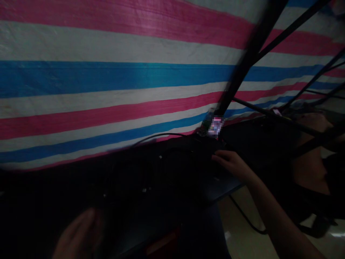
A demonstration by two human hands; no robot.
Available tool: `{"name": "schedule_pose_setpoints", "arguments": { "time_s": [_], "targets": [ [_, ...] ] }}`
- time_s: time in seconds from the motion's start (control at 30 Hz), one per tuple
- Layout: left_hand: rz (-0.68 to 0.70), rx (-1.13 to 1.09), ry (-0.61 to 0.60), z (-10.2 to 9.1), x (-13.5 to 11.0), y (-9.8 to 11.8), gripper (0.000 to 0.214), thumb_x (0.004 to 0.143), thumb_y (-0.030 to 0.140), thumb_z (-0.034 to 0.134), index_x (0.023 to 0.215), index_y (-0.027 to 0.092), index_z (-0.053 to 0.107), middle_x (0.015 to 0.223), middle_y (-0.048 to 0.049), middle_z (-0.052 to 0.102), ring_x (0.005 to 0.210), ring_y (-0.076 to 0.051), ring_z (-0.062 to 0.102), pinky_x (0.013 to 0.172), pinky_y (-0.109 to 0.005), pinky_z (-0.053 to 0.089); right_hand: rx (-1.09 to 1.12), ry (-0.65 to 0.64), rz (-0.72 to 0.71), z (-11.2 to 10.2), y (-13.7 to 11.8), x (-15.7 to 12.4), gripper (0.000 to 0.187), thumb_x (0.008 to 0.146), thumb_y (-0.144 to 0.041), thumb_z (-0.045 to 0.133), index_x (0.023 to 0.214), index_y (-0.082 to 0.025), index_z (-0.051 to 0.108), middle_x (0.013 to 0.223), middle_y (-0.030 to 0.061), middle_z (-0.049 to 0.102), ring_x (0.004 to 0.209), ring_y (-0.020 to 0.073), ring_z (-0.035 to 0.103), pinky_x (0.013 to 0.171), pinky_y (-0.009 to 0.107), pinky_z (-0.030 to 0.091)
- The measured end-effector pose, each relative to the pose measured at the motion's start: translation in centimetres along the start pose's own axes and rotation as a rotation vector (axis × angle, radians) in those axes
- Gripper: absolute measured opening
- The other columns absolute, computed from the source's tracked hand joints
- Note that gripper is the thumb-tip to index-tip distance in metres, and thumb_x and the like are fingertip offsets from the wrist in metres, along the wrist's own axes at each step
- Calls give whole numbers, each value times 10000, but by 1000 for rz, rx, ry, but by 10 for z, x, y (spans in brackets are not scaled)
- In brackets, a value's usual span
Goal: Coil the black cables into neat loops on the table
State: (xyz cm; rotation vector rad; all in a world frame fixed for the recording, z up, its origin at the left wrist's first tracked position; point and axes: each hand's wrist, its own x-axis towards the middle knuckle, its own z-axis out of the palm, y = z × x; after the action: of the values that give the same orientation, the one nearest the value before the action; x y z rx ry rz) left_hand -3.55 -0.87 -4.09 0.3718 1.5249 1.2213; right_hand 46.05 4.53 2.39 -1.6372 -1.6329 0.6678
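Note:
My right hand (231,162) reaches forward onto a dark table (167,180), its fingers curled down on or against a dark object I cannot make out. Just beyond the fingers stands a small device with a lit, blurred screen (215,126) at the foot of a black pole (242,68). My left hand (81,235) is low at the bottom left, dim and smeared by motion, and its fingers cannot be read. A black cable (159,136) arcs over the table toward the device.
A tarp striped pink, white and blue (107,79) hangs right behind the table. Black metal bars (309,82) cross at the right. Cardboard boxes (312,154) sit in shadow at the right. A cable (246,219) trails over the pale floor.

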Motion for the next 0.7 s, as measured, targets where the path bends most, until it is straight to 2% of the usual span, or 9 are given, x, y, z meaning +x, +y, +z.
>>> {"name": "schedule_pose_setpoints", "arguments": {
  "time_s": [0.07,0.13,0.27,0.33,0.43,0.57,0.63,0.7],
  "targets": [
    [-37,-70,7,27,-19,4,534,449,242,951,933,271,726,858,22,783,766,-193,742,584,-222,616,158,-22,72,18,-9,-8,466,813,-634,696,722,-178,672,596,-18,516,547,120,456,497,242,333],
    [-12,-115,-8,50,-34,5,507,473,244,945,927,255,721,881,6,774,784,-190,731,623,-234,619,376,-29,127,40,-19,-16,458,809,-622,721,745,-176,636,591,-31,511,513,99,432,470,222,317],
    [204,-72,-305,83,-48,-3,338,685,426,901,832,196,702,699,15,653,605,-120,585,553,-207,520,854,-48,208,92,-39,-31,429,772,-553,810,805,-194,578,618,-41,554,482,86,444,440,201,373],
    [318,-34,-364,94,-51,-10,324,788,487,828,837,195,695,680,19,624,603,-119,561,560,-214,495,1043,-128,235,114,-45,-38,417,758,-514,843,823,-197,579,617,-47,561,481,90,492,447,200,403],
    [389,-28,-293,108,-59,-17,336,820,524,790,878,208,691,781,-12,685,712,-162,639,644,-250,529,1305,-224,327,137,-52,-48,408,736,-457,881,835,-207,575,629,-58,599,511,88,574,511,192,451],
    [408,-187,-206,126,-77,-17,422,736,597,837,885,244,661,873,4,731,826,-181,694,762,-276,567,1559,-348,386,164,-64,-67,399,699,-391,918,823,-214,583,701,-48,690,645,122,690,626,220,512],
    [393,-239,-181,133,-85,-13,414,757,615,807,872,264,619,832,23,729,786,-187,699,752,-303,577,1635,-397,391,183,-71,-79,373,701,-372,919,833,-215,608,733,-33,719,711,154,727,626,227,505],
    [380,-251,-189,137,-91,-7,344,849,592,715,864,277,579,725,39,684,668,-175,665,660,-302,558,1675,-402,404,203,-76,-91,346,683,-317,931,819,-204,634,827,-14,750,776,168,745,641,231,500]
  ]
}}
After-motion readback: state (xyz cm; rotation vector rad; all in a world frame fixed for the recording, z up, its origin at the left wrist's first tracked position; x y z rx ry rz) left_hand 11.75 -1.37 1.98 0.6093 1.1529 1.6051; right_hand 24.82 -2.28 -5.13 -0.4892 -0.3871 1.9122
